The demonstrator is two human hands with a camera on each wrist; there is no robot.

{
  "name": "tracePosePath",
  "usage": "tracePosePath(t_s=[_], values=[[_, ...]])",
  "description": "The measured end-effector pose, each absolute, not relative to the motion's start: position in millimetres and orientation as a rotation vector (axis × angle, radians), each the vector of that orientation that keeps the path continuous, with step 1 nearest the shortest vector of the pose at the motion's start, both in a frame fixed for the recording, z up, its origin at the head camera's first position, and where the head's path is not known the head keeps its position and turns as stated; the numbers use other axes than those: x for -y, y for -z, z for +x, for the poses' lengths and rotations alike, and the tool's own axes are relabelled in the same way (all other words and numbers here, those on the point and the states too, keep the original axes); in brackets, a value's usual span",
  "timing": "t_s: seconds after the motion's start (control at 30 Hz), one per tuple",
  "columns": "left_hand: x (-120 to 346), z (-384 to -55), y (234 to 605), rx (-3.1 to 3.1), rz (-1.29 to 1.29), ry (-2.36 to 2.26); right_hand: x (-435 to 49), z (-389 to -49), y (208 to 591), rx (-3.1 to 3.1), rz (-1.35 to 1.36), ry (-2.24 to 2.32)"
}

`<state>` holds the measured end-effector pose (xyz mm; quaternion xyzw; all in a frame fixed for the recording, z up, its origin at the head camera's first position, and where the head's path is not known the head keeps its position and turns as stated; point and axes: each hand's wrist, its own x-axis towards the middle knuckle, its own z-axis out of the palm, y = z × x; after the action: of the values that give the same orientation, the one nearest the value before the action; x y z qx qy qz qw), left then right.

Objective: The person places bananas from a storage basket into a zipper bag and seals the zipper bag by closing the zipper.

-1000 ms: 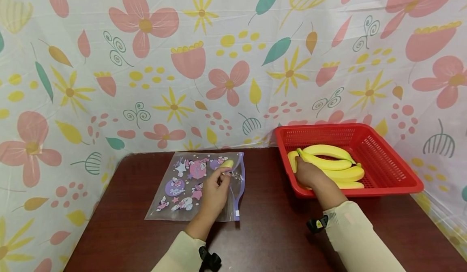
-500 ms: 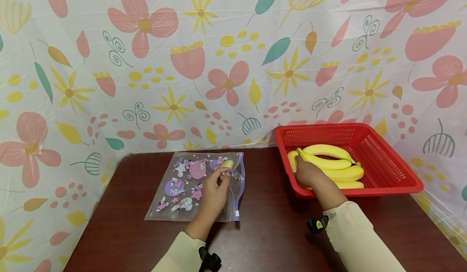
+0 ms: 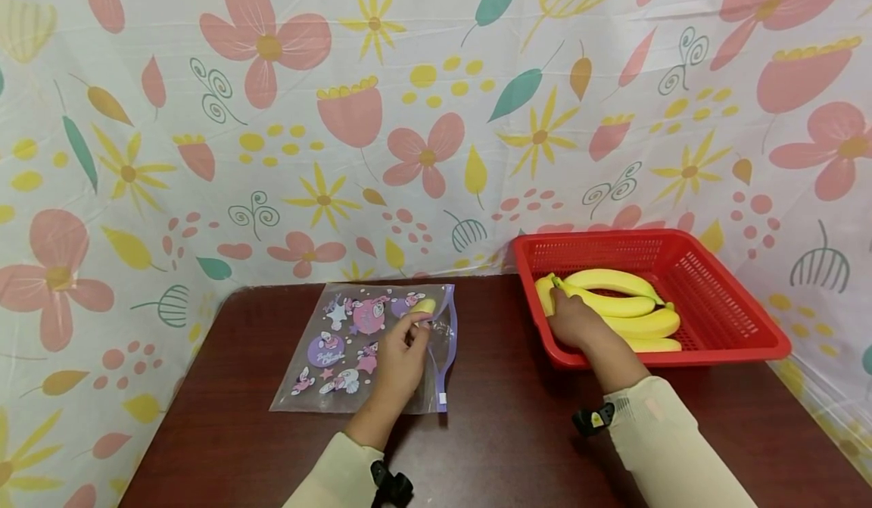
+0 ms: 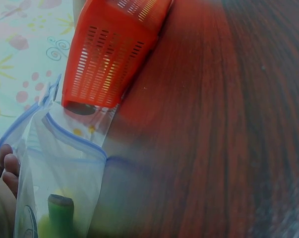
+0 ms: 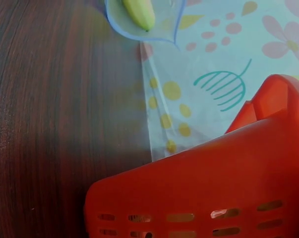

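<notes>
My left hand (image 3: 398, 356) pinches the upper layer near the mouth of a clear zip bag (image 3: 341, 353) with pink and purple cartoon prints. Inside that bag lies a banana (image 3: 424, 307); its green stem (image 4: 61, 213) faces the opening in the left wrist view, and its rest is mostly hidden. Over at the red plastic basket (image 3: 722, 353), my right hand (image 3: 575, 322) reaches inside and grips the leftmost banana (image 3: 544, 293). Its fingertips are hidden by the hand. Several more bananas (image 3: 613, 282) lie beside it.
Both bag and basket are on a dark brown wooden table (image 3: 490, 417), the basket at the right. A flower-printed cloth (image 3: 436, 114) hangs behind and along the sides. The bag's purple zip edge (image 3: 443, 375) faces the basket.
The leftmost banana has shifted slightly in my right hand, and its stem end now shows above the fingers. My left hand and the bag stay in place.
</notes>
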<state>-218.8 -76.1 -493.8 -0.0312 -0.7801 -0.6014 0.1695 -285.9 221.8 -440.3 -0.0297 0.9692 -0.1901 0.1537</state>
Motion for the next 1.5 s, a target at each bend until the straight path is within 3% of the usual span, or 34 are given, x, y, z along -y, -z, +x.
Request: tracePosePath(t_s=[0.93,1.5], values=[[70.8,-214.3,484.6,2.226,-0.013,1.728,-221.4,-286.7,441.3,-2.869,-0.051,0.596],[77.0,-220.1,496.7,2.212,-0.096,1.718,-223.1,-287.2,436.4,-2.83,0.054,0.726]])
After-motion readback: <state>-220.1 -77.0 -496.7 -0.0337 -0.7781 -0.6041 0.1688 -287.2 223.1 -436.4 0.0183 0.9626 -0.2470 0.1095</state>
